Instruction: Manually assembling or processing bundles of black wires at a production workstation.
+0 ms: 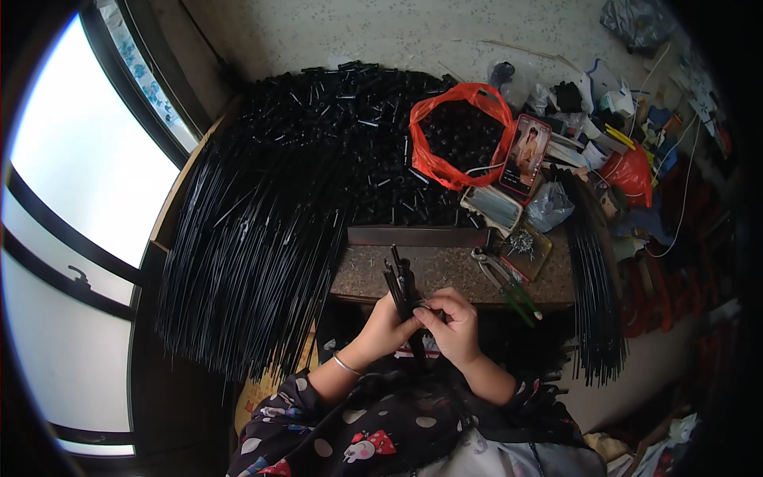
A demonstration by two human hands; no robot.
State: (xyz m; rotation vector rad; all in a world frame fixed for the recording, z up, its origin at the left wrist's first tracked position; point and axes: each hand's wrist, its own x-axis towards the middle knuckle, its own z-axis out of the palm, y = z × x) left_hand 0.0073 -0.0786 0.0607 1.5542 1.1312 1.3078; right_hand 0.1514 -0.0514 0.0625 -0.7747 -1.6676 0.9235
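Observation:
My left hand (383,327) is closed around a small bunch of thin black rods (400,274), whose upper ends stick up above the fingers. My right hand (453,324) is pinched against the side of the bunch, thumb and fingertips together. Something thin and pale shows at those fingertips, too small to name. Both hands are in front of the bench edge, over my lap. On the bench nearby lie green-handled pliers (506,285) and a small tray (531,258) with a heap of tiny metal pieces.
A large spread of long black rods (246,254) hangs over the bench's left edge, with another bundle (592,294) at the right. Short black tubular pieces (318,107) are piled behind. An orange plastic bag (420,131), a phone (525,153) and a clear box (493,208) stand at the back.

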